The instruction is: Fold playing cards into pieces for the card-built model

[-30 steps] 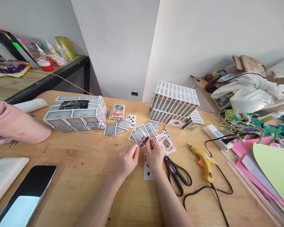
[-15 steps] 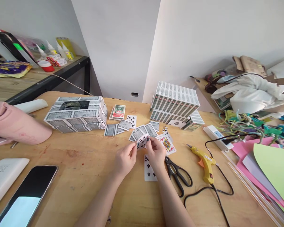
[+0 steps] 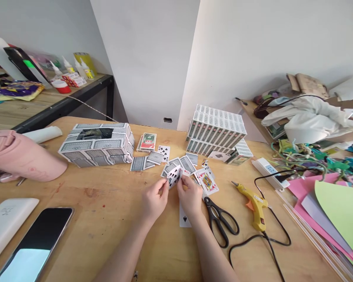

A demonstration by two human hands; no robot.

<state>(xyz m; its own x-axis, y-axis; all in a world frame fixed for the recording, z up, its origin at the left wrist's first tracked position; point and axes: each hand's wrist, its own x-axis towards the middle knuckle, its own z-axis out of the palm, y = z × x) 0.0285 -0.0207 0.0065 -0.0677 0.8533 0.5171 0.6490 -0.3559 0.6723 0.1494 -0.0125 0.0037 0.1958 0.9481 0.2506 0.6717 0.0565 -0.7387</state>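
Observation:
My left hand [image 3: 155,199] pinches the left edge of a spade card [image 3: 173,177] raised above the table. My right hand [image 3: 190,194] grips the right side of that card together with a red two [image 3: 186,171]. Beneath my right hand lies another spade card [image 3: 183,220], partly covered. Behind the hands, several grey-backed cards [image 3: 187,163] lie spread out, and a face card [image 3: 207,181] is to their right. Black-handled scissors [image 3: 222,221] rest right of my right wrist.
A card-covered box [image 3: 97,145] stands at the left, near a pink object [image 3: 26,156] and a phone [image 3: 37,243]. Stacked card packs [image 3: 216,129] stand at the back. A yellow glue gun [image 3: 254,203], its cable, a power strip [image 3: 269,170] and coloured paper are at the right.
The raised card has tilted and now shows more of its face. A red two has come into view at my right fingers. My right hand has shifted slightly left and covers more of the lower card.

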